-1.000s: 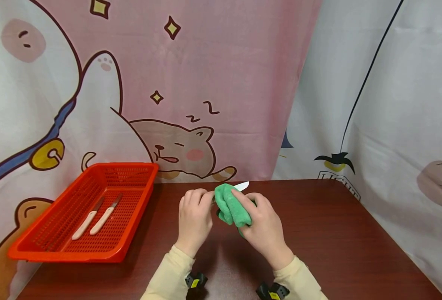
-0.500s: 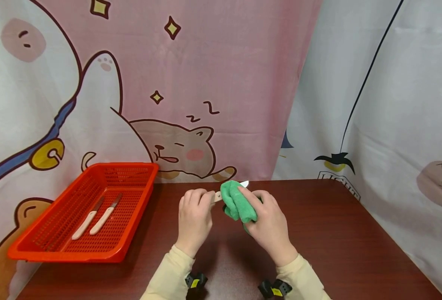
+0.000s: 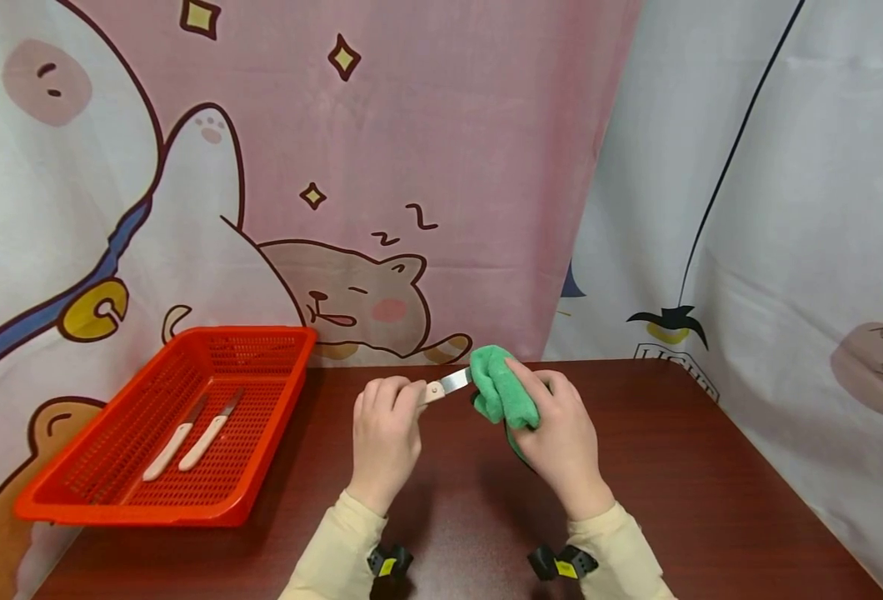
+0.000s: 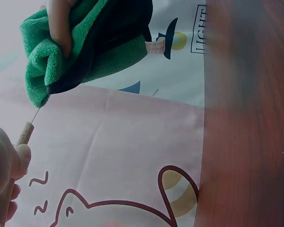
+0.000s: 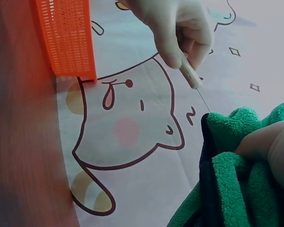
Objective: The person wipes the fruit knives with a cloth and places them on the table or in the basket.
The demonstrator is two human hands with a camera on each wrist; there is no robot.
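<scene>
My left hand (image 3: 386,437) grips the cream handle of a small knife (image 3: 434,391), held above the table with its blade pointing right. A bare stretch of blade shows beside the handle; the tip end is hidden in a folded green cloth (image 3: 503,390). My right hand (image 3: 557,437) holds that cloth, with fingers pressing it around the blade. In the left wrist view the cloth (image 4: 42,61) shows a dark edge and a small label. The right wrist view has the knife handle (image 5: 190,75) in the left fist and the thin blade running into the cloth.
A red plastic basket (image 3: 261,467) stands at the left of the dark wooden table (image 3: 681,483). Two knives with pale handles, a left one (image 3: 167,452) and a right one (image 3: 205,442), lie in it side by side. A printed curtain (image 3: 486,167) hangs behind the table.
My right hand and the cloth have slid right along the blade, away from the handle. More blade near the handle is bare, and the tip is now covered. My left hand has barely moved.
</scene>
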